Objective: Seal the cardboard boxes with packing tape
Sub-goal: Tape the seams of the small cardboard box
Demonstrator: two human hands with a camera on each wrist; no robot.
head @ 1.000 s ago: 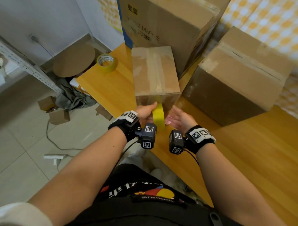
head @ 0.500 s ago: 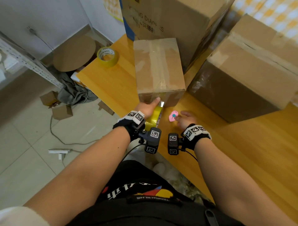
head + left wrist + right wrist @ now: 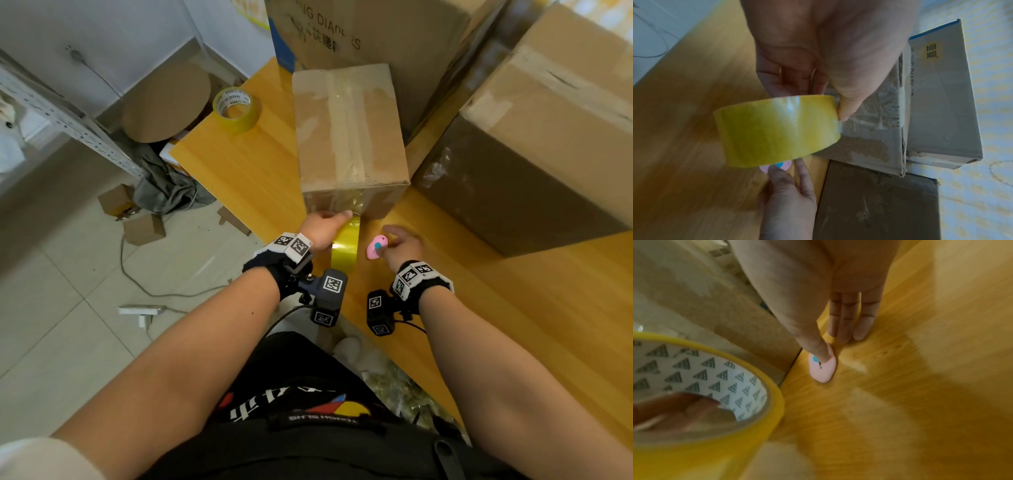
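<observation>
**Tape run down the front face, cutter under the fingers**

Head view first: the left hand (image 3: pixel 323 229) holds the yellow tape roll (image 3: pixel 346 247) low against the near face of the small cardboard box (image 3: pixel 349 137), thumb up by the box's bottom edge. A strip already runs along the top seam and over the front edge. Just to the right of that grip, the right hand (image 3: pixel 399 244) sits over a small pink cutter (image 3: pixel 375 246) on the wooden table (image 3: pixel 239 171). A spare tape roll (image 3: pixel 236 109) lies well beyond, to the left.

Left wrist view: fingers go inside the roll's core, thumb pressing where tape meets cardboard. Good place for it. My call: keep the thumb pinning the strip and the roll pulled taut while the cutter comes in, and slice close to the thumb so no loose tail flaps.

Right wrist view: thumb on top of the pink cutter, the other fingers (image 3: pixel 846 321) straight beside it, touching the table. A light touch or pinch, not yet a firm hold, as I read it.

Hard to make out: any blade on the cutter; blur softens this view. The tape's stretch between roll and box is clear film, barely visible. The box's underside is hidden.
</observation>
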